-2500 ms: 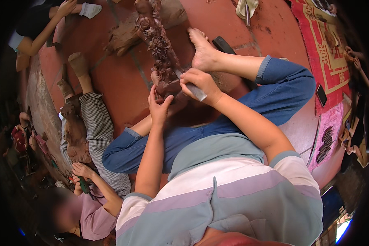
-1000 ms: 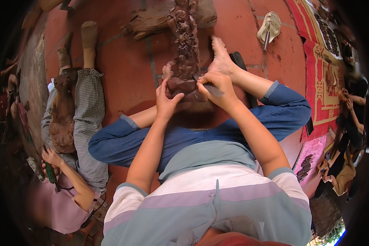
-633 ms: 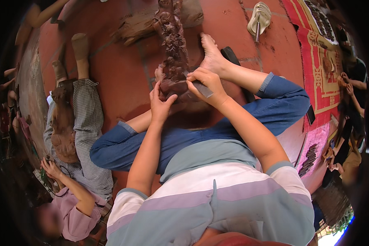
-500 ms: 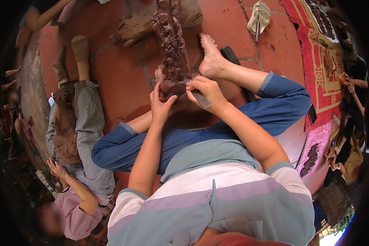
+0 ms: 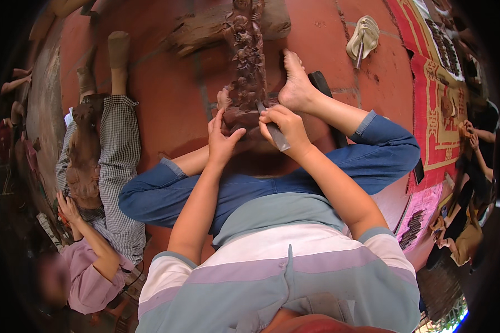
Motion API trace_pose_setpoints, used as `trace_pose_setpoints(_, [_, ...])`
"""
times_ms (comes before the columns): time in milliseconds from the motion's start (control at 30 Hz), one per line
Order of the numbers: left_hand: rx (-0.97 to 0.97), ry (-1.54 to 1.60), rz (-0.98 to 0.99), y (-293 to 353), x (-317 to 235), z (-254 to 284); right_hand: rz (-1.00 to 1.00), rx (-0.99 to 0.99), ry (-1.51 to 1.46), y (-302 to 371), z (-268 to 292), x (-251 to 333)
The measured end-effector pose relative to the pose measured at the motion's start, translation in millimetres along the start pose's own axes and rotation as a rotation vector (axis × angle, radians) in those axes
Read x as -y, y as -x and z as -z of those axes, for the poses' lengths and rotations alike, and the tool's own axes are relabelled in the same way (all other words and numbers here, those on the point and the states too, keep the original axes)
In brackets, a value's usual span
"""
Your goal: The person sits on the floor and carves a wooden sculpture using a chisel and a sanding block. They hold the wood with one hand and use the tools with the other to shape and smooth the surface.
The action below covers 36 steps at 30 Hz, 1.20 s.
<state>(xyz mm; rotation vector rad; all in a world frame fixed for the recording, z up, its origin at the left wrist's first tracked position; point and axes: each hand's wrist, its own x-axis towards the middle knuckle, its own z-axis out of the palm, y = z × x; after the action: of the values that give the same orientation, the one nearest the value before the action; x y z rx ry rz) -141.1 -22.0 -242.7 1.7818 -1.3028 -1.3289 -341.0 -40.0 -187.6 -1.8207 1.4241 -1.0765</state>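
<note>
A tall reddish-brown wood carving (image 5: 247, 66), densely covered in figures, extends away from me between my bare feet. Its plain base end lies closest to me. My left hand (image 5: 222, 141) grips the near left corner of that base, thumb on the near side and fingers stretched along the left edge. In my right hand (image 5: 288, 126), closed fingers wrap a flat grey metal chisel (image 5: 278, 137). One end of the chisel sticks out toward me below the palm; the other touches or nearly touches the right side of the base. The exact contact is partly hidden by my fingers.
A rough log (image 5: 205, 30) lies behind the carving on red floor tiles. Pale sandals (image 5: 363, 36) with a tool across them are at the far right, near a red patterned mat (image 5: 436, 105). At left sits a person in checked trousers (image 5: 119, 144) with another carving (image 5: 86, 150).
The whole view has shifted slightly, placing the carving and hands further right and lower. The chisel now stands steeper in my right hand, its far end showing beside the carving.
</note>
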Motion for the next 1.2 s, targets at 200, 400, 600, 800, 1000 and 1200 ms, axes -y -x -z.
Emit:
trace_pose_setpoints(200, [-0.015, -0.008, -0.046, -1, 10, -1, -0.007, -0.033, 0.006, -16, -1, 1])
trace_pose_setpoints(400, [-0.023, 0.051, -0.041, 0, 11, -3, -0.148, 0.075, 0.026, -26, 11, 10])
trace_pose_setpoints(600, [-0.060, -0.054, -0.149, -2, 17, -7, 0.020, 0.100, 0.114, -15, 6, 13])
trace_pose_setpoints(800, [-0.023, -0.013, -0.051, -1, 11, -2, -0.023, 0.064, 0.114, -18, 6, 11])
trace_pose_setpoints(1000, [-0.028, -0.007, -0.063, -1, 9, -1, -0.018, 0.023, 0.052, -18, 7, 11])
trace_pose_setpoints(1200, [-0.034, -0.110, -0.127, 1, 11, 0, -0.043, 0.079, -0.031, -16, 14, 7])
